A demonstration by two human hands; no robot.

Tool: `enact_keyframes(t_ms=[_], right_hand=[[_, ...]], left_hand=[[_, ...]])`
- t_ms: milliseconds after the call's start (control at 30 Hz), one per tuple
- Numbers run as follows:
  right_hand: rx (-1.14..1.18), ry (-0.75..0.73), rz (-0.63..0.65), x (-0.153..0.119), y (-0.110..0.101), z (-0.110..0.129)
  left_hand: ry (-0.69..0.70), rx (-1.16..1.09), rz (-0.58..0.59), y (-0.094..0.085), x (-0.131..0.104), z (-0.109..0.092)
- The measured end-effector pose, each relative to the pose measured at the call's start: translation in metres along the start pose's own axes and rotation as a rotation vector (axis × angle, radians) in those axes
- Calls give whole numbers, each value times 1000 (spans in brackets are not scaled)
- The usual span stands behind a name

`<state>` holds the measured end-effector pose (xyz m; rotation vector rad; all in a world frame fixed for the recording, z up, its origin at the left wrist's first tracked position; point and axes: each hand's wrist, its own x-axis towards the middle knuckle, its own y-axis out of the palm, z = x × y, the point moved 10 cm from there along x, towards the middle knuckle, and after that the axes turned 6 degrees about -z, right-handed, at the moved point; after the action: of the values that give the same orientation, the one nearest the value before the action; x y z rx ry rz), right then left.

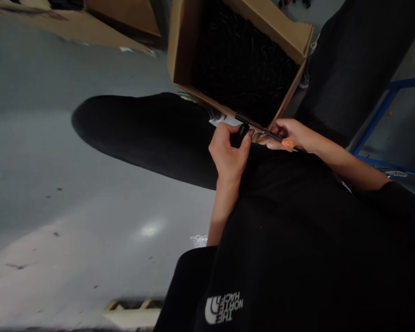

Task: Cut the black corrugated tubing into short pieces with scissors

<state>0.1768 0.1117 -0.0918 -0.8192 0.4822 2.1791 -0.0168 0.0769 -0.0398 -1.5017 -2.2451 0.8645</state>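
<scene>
My left hand [230, 150] pinches a small black ribbed part [242, 129] between thumb and fingers. To its right, my right hand [292, 133] is closed around a thin dark tool [271, 134] with an orange piece [288, 143] near its rear. The tool's far end reaches toward a black toothed strip [242, 117] just above the left fingers. Both hands are over my lap, at the near edge of an open cardboard box [180, 50] filled with many small black pieces [242, 60].
Another cardboard box [124, 16] lies at the top left. A blue metal frame [376, 120] stands at the right. Small dark scraps dot the grey floor [90, 203], and a pale tray-like object [134, 317] sits at the bottom.
</scene>
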Motion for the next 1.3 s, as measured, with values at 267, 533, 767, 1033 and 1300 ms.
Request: enact_keyframes(t_ms=[267,533,767,1033,1300], right_hand=[[96,-30,-121,0,-30,12],[122,132,41,1,-5,-5],[713,355,168,-14,41,-3],[-103,-39,-7,-4,-2,13],[-495,-105,148,-10,-12,44]], left_hand=[[-54,-49,-10,-4,-5,6],[-49,-31,-69,-17,1,13],[-32,-22,-78,-20,6,15],[-213,-382,139,-6,10,24],[-426,-549,329,14,3,29]])
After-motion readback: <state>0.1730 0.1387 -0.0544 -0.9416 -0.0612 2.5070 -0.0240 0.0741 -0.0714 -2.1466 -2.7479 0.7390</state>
